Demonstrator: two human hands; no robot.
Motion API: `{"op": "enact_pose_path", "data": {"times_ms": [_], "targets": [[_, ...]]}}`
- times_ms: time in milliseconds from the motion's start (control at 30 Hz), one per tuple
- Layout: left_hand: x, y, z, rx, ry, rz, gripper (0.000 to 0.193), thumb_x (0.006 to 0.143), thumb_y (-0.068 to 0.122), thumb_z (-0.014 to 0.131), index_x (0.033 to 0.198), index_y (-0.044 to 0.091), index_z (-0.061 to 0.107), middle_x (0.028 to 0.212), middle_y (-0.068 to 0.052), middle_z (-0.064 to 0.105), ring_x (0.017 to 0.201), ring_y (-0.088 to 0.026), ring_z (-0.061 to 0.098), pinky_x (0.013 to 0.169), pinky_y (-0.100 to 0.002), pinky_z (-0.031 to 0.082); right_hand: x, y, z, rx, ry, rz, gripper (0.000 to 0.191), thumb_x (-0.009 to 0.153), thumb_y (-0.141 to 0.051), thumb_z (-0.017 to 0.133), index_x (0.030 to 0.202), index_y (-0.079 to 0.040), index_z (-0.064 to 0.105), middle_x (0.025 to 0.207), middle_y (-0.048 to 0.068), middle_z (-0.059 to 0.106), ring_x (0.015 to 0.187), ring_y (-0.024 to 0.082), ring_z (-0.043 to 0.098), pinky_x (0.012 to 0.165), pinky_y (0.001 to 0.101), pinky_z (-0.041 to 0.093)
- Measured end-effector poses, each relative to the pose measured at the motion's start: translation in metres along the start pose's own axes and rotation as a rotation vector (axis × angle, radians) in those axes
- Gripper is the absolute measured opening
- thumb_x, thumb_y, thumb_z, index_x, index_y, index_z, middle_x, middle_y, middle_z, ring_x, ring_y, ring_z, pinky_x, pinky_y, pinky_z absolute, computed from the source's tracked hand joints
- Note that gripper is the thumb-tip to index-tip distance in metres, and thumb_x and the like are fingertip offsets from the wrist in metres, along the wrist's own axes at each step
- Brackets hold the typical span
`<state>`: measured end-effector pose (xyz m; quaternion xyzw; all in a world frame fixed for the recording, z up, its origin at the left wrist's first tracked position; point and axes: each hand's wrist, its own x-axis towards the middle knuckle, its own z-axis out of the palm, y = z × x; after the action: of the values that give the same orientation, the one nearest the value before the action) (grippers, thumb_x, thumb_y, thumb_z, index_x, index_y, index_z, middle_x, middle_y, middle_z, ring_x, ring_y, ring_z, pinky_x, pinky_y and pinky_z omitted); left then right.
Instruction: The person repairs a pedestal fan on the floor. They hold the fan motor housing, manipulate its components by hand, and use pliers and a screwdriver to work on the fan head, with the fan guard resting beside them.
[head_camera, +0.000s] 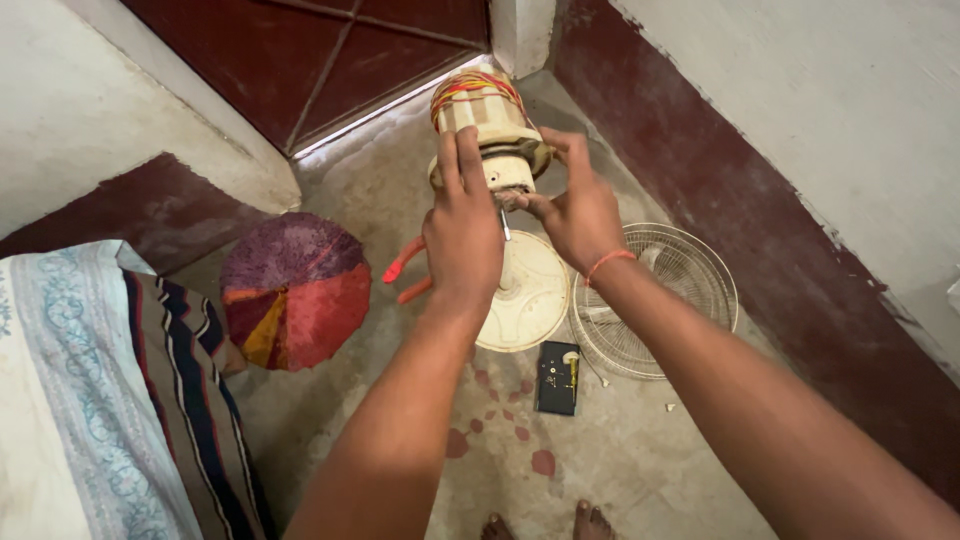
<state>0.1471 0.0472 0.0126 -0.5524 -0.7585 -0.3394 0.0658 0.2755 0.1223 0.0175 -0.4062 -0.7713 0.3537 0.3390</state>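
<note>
I held both arms out straight in front of me, above the grey concrete floor (640, 450). My left hand (463, 235) was wrapped tight around the cream plastic fan motor with red and yellow wires wound on top (487, 120), fingers pointing up. My right hand (578, 205) gripped its other side, thumb tucked under. The motor was up in the air, near the corner by the dark red door (300, 50). Below it lay a round cream plastic cover (530, 295), a round wire fan guard (680, 290) just beside that, and a small flat black box (558, 378). The floor looked rough, with room near my feet.
</note>
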Motion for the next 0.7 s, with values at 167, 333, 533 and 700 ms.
{"op": "enact_pose_path", "data": {"times_ms": [167, 333, 533, 700], "targets": [[-0.009, 0.0, -0.001, 0.031, 0.019, 0.013, 0.068, 0.091, 0.0, 0.06, 0.152, 0.004, 0.031, 0.161, -0.021, 0.035, 0.107, -0.046, 0.068, 0.077, -0.054, 0.059, -0.013, -0.003, -0.002, 0.039, -0.012, 0.039, 0.075, 0.084, -0.01, 0.083, 0.144, -0.014, 0.038, 0.147, 0.02, 0.058, 0.08, 0.026, 0.079, 0.072, 0.0382, 0.059], [-0.011, 0.004, -0.004, 0.015, -0.012, 0.002, 0.064, 0.091, 0.001, 0.06, 0.149, 0.003, 0.033, 0.157, -0.022, 0.037, 0.099, -0.047, 0.069, 0.075, -0.054, 0.058, -0.016, -0.003, -0.003, 0.051, -0.01, 0.02, 0.074, 0.085, -0.008, 0.081, 0.144, -0.012, 0.037, 0.148, 0.02, 0.057, 0.083, 0.025, 0.08, 0.071, 0.0361, 0.061], [-0.024, 0.012, -0.02, 0.004, -0.064, 0.033, 0.062, 0.091, 0.0, 0.06, 0.147, 0.004, 0.034, 0.151, -0.023, 0.041, 0.092, -0.047, 0.07, 0.073, -0.054, 0.059, -0.036, -0.004, -0.013, 0.032, -0.033, 0.048, 0.077, 0.086, -0.015, 0.083, 0.146, -0.014, 0.035, 0.14, 0.018, 0.061, 0.084, 0.025, 0.079, 0.069, 0.0359, 0.061], [-0.04, 0.029, -0.038, 0.011, -0.143, 0.021, 0.068, 0.087, 0.009, 0.071, 0.146, 0.005, 0.036, 0.143, -0.022, 0.043, 0.085, -0.046, 0.071, 0.067, -0.053, 0.059, -0.063, -0.016, -0.027, 0.035, -0.02, 0.052, 0.073, 0.086, -0.012, 0.081, 0.145, -0.014, 0.037, 0.139, 0.014, 0.064, 0.082, 0.024, 0.079, 0.069, 0.0365, 0.06]]}}
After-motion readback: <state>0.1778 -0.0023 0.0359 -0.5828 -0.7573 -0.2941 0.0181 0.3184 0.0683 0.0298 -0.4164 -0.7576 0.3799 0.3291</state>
